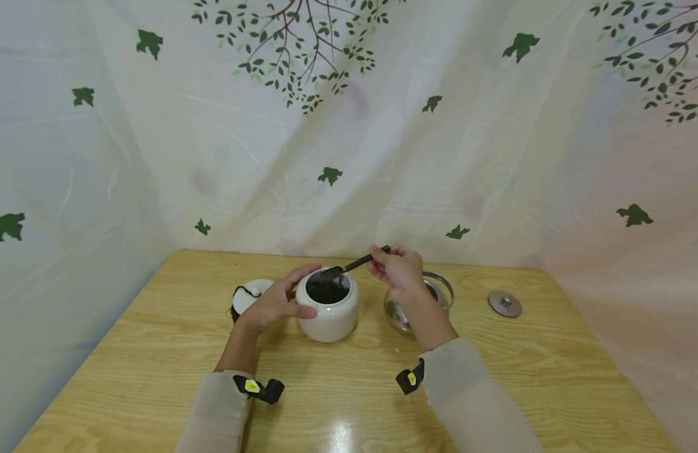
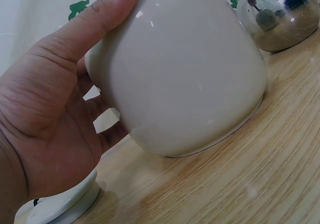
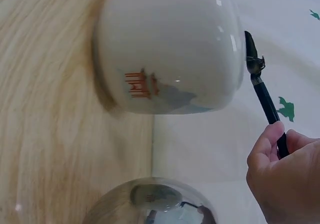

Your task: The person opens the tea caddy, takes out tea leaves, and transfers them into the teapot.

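Observation:
In the head view, a round white ceramic jar (image 1: 328, 324) stands on the table with dark, loose contents, like tea leaves (image 1: 328, 292), inside. My left hand (image 1: 274, 303) grips the jar from its left side, the thumb across the front and the fingers around the back. Between the thumb and fingers of my right hand (image 1: 402, 274) is the black handle of a small scoop (image 1: 358, 262). The scoop's head is over the jar's mouth; in the right wrist view, dark bits cling to the scoop (image 3: 256, 67). A red and grey-blue picture decorates the jar (image 3: 175, 49).
A shiny metal pot (image 1: 395, 316) with a hoop handle stands right of the jar, partly behind my right forearm. Farther right lies a round metal lid (image 1: 505, 304). A white lid (image 1: 248, 299) with a dark cord lies left of the jar. A leaf-print curtain (image 1: 382, 207) hangs behind.

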Motion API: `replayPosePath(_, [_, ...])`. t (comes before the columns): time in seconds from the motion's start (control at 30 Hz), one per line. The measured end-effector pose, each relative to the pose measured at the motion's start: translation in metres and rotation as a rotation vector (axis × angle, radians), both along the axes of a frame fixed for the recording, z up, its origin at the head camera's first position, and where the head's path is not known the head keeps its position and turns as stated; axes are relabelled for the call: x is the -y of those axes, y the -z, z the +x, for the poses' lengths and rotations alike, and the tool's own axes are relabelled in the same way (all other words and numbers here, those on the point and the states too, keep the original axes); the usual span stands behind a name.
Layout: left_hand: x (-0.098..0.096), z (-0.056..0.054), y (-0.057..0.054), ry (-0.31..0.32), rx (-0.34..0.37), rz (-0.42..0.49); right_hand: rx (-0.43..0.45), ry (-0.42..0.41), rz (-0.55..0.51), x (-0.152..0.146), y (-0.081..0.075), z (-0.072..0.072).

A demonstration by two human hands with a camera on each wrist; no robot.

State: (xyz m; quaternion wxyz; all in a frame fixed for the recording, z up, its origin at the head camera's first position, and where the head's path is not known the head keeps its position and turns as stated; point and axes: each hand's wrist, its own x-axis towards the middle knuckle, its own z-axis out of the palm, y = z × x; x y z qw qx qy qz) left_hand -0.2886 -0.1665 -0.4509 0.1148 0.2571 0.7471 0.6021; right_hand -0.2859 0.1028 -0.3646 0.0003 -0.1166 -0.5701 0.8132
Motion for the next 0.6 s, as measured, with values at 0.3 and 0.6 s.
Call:
replayPosePath(0.3, [-0.001,0.001,0.000,-0.013,0.007,-0.005,-0.268,-0.038,0.266,0.017,0.017,0.004])
replayPosePath(0.6, [-0.001,-0.001,0.002,-0.002,-0.001,-0.011,-0.581,-0.133,0.696,0.019,0.024,0.010])
